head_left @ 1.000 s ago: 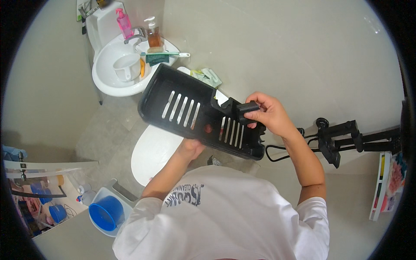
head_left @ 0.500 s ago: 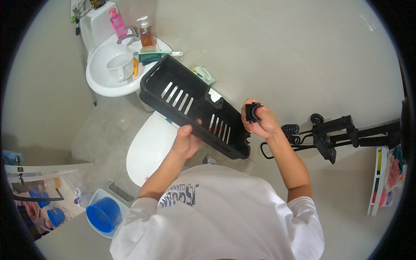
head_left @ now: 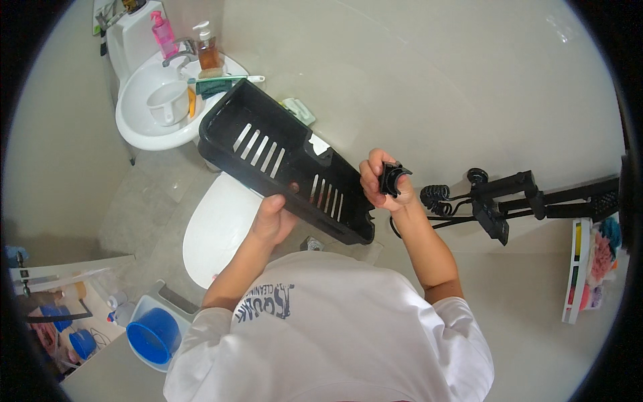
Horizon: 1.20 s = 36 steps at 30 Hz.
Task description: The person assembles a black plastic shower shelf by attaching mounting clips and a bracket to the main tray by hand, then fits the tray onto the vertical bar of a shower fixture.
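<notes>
A long black plastic shelf basket with slots in its base (head_left: 288,144) is held up at a slant. My left hand (head_left: 273,218) grips its near long side, thumb outside and a fingertip showing through a slot. Close to the basket's right end, my right hand (head_left: 372,175) is closed round a small black plastic clamp (head_left: 393,179) with a curved, open jaw. The clamp and the basket look apart. On the basket's far side is a notched cut-out.
Ahead left, a white sink (head_left: 157,142) holds a white dipper (head_left: 169,102), with a pink pump bottle (head_left: 163,33) beside it. Under the basket is a closed toilet lid (head_left: 221,228). A blue bucket (head_left: 154,335) stands lower left. Right, black shower fittings (head_left: 502,194) project near a white shelf (head_left: 575,275).
The clamp has turned in my right hand, so its curved jaw now shows more from the side. Basket and both hands appear slightly further left, along with the whole view.
</notes>
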Each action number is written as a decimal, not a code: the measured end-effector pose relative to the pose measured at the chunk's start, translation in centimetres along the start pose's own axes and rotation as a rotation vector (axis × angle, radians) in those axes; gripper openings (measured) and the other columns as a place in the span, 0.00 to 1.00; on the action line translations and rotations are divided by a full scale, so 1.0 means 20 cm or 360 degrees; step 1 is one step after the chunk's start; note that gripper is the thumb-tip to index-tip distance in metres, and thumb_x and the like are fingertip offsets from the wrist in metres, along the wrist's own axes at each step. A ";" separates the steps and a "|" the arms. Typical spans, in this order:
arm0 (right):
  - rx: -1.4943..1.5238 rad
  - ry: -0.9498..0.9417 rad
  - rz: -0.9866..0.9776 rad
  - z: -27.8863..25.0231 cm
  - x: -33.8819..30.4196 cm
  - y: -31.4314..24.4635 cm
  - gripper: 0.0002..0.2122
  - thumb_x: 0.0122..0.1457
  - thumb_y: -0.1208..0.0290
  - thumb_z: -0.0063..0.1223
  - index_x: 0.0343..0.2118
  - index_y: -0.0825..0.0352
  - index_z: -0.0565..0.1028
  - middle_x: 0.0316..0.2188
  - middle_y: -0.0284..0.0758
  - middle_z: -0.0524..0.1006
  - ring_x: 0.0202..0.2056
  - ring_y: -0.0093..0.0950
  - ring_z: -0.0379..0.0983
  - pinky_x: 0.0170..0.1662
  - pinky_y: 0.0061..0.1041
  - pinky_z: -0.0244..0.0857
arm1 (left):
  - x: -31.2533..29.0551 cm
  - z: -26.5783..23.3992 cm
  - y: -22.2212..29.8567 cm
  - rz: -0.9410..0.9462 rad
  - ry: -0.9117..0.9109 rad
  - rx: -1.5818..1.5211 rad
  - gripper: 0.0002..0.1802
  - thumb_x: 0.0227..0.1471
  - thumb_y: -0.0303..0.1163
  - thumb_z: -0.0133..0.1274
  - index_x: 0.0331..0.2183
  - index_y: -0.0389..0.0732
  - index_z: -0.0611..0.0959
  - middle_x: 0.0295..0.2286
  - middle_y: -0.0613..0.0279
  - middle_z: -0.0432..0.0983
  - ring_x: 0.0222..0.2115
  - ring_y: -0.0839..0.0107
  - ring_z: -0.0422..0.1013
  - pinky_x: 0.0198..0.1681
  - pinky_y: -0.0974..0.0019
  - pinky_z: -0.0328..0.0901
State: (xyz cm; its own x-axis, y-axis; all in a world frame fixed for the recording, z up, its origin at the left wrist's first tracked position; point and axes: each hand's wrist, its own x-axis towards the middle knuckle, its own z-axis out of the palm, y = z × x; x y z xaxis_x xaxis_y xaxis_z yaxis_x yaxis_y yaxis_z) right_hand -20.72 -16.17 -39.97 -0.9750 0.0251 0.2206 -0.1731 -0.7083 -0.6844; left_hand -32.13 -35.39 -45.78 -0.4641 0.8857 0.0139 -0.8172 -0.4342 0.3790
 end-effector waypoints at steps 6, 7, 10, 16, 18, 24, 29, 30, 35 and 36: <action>0.0000 -0.0046 -0.0036 0.02 0.03 -0.01 0.19 0.44 0.63 0.61 0.30 0.69 0.64 0.22 0.40 0.68 0.18 0.26 0.68 0.18 0.20 0.67 | 0.02 -0.04 0.00 -0.0009 -0.0017 0.0007 0.29 0.34 0.41 0.60 0.42 0.47 0.70 0.35 0.69 0.67 0.40 0.70 0.64 0.46 0.59 0.60; 0.0000 -0.0046 -0.0038 0.02 0.03 -0.01 0.19 0.44 0.63 0.61 0.30 0.69 0.64 0.22 0.40 0.68 0.18 0.26 0.68 0.18 0.20 0.67 | 0.02 -0.04 0.00 0.0003 -0.0006 0.0011 0.29 0.34 0.41 0.60 0.42 0.47 0.70 0.35 0.70 0.67 0.40 0.71 0.64 0.46 0.60 0.61; -0.0016 0.0001 -0.0039 0.02 0.04 -0.02 0.17 0.44 0.66 0.61 0.32 0.69 0.65 0.23 0.40 0.68 0.21 0.27 0.69 0.19 0.22 0.67 | 0.02 -0.04 0.01 -0.0005 -0.0009 -0.0001 0.29 0.34 0.40 0.60 0.42 0.47 0.70 0.35 0.70 0.67 0.40 0.72 0.64 0.45 0.61 0.60; 0.0030 0.0079 0.0043 -0.03 0.05 -0.01 0.20 0.43 0.69 0.60 0.39 0.68 0.66 0.29 0.41 0.71 0.26 0.30 0.68 0.24 0.24 0.64 | 0.02 -0.08 0.01 -0.0033 0.0019 0.0020 0.28 0.35 0.39 0.60 0.42 0.45 0.71 0.36 0.70 0.68 0.40 0.72 0.64 0.46 0.61 0.60; 0.0008 0.0028 0.0074 -0.03 0.05 0.00 0.23 0.43 0.70 0.60 0.43 0.69 0.66 0.30 0.41 0.71 0.28 0.30 0.69 0.24 0.24 0.64 | 0.02 -0.09 0.01 -0.0028 0.0025 0.0016 0.28 0.35 0.38 0.60 0.42 0.45 0.71 0.36 0.70 0.68 0.40 0.72 0.64 0.46 0.61 0.60; -0.0036 0.0058 0.0128 -0.05 0.07 0.00 0.25 0.42 0.72 0.60 0.45 0.69 0.65 0.30 0.41 0.71 0.29 0.30 0.69 0.24 0.25 0.64 | 0.03 -0.09 0.01 0.0016 0.0041 -0.0017 0.25 0.36 0.37 0.59 0.41 0.44 0.72 0.36 0.69 0.69 0.40 0.71 0.65 0.48 0.58 0.59; -0.0018 0.0029 0.0105 -0.04 0.09 0.01 0.21 0.42 0.73 0.60 0.40 0.69 0.67 0.30 0.41 0.71 0.29 0.30 0.69 0.24 0.25 0.64 | 0.03 -0.10 0.02 0.0014 0.0017 -0.0038 0.22 0.38 0.35 0.59 0.39 0.44 0.74 0.36 0.69 0.70 0.40 0.71 0.66 0.49 0.56 0.59; -0.0011 0.0016 0.0084 -0.04 0.10 0.02 0.19 0.42 0.73 0.60 0.37 0.68 0.67 0.29 0.40 0.71 0.29 0.30 0.69 0.23 0.24 0.64 | 0.03 -0.10 0.02 0.0011 0.0010 -0.0041 0.22 0.38 0.34 0.59 0.39 0.44 0.74 0.35 0.70 0.71 0.40 0.71 0.66 0.49 0.56 0.59; -0.0033 -0.0016 0.0004 -0.02 0.13 0.04 0.14 0.42 0.75 0.60 0.32 0.66 0.67 0.26 0.37 0.69 0.28 0.30 0.67 0.23 0.24 0.62 | 0.03 -0.11 0.02 0.0026 0.0024 -0.0048 0.22 0.38 0.34 0.59 0.39 0.45 0.74 0.34 0.70 0.71 0.39 0.71 0.67 0.49 0.54 0.59; -0.0042 -0.0006 -0.0020 -0.01 0.13 0.04 0.14 0.42 0.75 0.59 0.31 0.66 0.67 0.25 0.36 0.68 0.27 0.29 0.66 0.22 0.24 0.62 | 0.03 -0.10 0.02 0.0008 0.0021 -0.0046 0.22 0.38 0.34 0.59 0.39 0.45 0.74 0.34 0.70 0.71 0.39 0.72 0.67 0.49 0.54 0.59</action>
State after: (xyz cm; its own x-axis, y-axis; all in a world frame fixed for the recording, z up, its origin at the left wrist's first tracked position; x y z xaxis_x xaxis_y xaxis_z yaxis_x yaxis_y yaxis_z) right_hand -23.51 -16.50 -40.12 -0.9722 0.0311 0.2320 -0.1890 -0.6889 -0.6998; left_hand -33.48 -35.30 -47.53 -0.4726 0.8813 0.0035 -0.8242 -0.4434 0.3523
